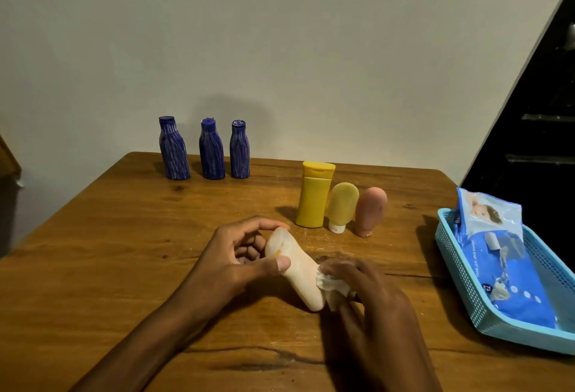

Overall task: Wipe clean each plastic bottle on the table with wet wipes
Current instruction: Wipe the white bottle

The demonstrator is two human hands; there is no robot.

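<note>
Closest in, both hands are at work over the wooden table (124, 267). The right hand (373, 295) is closed around a crumpled white wipe (329, 286), pressing it against the lower side of a pale cream bottle (298, 270). That bottle lies tilted, its far end up and to the left, its near end down toward the person, and whether it touches the tabletop I cannot tell. The left hand (239, 254) grips the upper end, thumb pressed on the near side, forefinger curled over the top, the other fingers tucked behind. Off to the right, a light blue basket (460, 292) sits at the table's edge, and in it lies a blue pack of wipes (510, 273), its flap peeled up. Moving back, just beyond the hands, three more containers stand close together in a row: a yellow bottle (314, 195) upright with its cap on top, a yellow-green tube (340, 205) standing on its white cap and leaning against it, and a pink tube (370, 211) cap-down beside that. Farthest away, near the back edge on the left, three dark blue bottles (211, 150) stand upright in a line, apart from one another, streaked with pale marks, against the plain wall (280, 33).
</note>
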